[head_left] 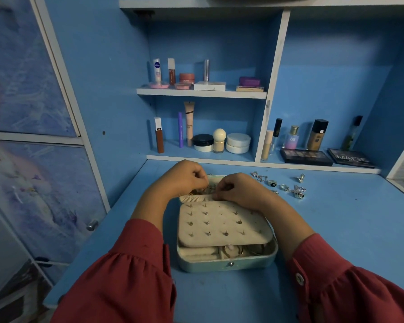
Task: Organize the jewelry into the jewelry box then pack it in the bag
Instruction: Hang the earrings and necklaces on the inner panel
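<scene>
A pale green jewelry box (226,264) lies open on the blue desk. A cream earring panel (222,224) studded with several earring posts covers most of it. Gold pieces show in the front compartment (233,250). My left hand (182,178) is curled over the box's far pocket, pinching small jewelry there. My right hand (238,190) pinches the elastic rim of that cream pocket (194,198). Several silver rings (285,185) lie loose on the desk to the right of the box. No bag is in view.
Shelves behind the desk hold cosmetics: bottles, jars (238,143), tubes, and two dark palettes (306,157) at desk level. A cabinet door with a knob (92,224) stands at the left. The desk edge runs close on the left.
</scene>
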The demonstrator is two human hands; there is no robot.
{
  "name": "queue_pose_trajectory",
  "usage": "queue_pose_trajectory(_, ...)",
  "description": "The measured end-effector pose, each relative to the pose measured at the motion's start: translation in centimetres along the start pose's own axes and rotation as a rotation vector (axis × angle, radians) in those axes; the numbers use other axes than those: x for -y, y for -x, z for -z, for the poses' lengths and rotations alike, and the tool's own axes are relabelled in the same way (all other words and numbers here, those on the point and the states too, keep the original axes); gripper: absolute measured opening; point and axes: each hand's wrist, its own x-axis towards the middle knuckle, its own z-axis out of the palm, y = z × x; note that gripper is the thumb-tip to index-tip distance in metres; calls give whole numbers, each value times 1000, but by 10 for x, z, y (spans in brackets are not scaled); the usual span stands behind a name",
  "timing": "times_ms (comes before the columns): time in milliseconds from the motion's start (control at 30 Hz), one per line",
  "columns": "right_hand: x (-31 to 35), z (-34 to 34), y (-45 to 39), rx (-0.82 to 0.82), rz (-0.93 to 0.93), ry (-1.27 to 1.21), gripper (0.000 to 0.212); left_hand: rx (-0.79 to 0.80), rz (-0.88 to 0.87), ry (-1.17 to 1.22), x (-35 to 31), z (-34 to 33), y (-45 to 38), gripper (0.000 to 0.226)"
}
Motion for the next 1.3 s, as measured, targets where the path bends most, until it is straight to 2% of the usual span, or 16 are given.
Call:
queue_pose_trajectory(100, 1, 0, 0, 16, 19, -13, 5, -20, -20, 71, -2, 1, 1, 5)
queue_pose_trajectory(200, 1, 1, 2, -2, 34, -74, 7, -8, -16, 128, -1, -1, 1, 13)
queue_pose_trajectory(400, -1, 2, 4, -18, 13, -209, 6, 70, 21, -33, 0, -4, -1, 9)
queue_pose_trajectory(533, -1, 3, 4, -22, 3, -226, 6, 71, 105, 50, -5, -4, -1, 29)
queue_pose_trajectory(667, -2, 4, 5, -19, 10, -239, 8, -46, 71, 146, -2, -1, 1, 42)
queue_pose_trajectory(767, -1, 4, 5, -19, 8, -239, 7, -16, 70, 138, -2, -2, 1, 48)
queue_pose_trajectory(1033, -2, 3, 4, -21, 12, -223, 8, 67, 81, 108, -5, -4, 2, 50)
queue_pose_trajectory(1133, -1, 4, 4, -16, 10, -228, 7, -32, 49, 177, 0, 1, 2, 47)
queue_pose_trajectory(1200, -1, 3, 4, -13, 1, -225, 6, -96, 38, 138, 5, 5, 1, 47)
queue_pose_trajectory(1300, -2, 2, 4, -12, -5, -197, 5, -40, 54, 43, 9, 4, 0, 46)
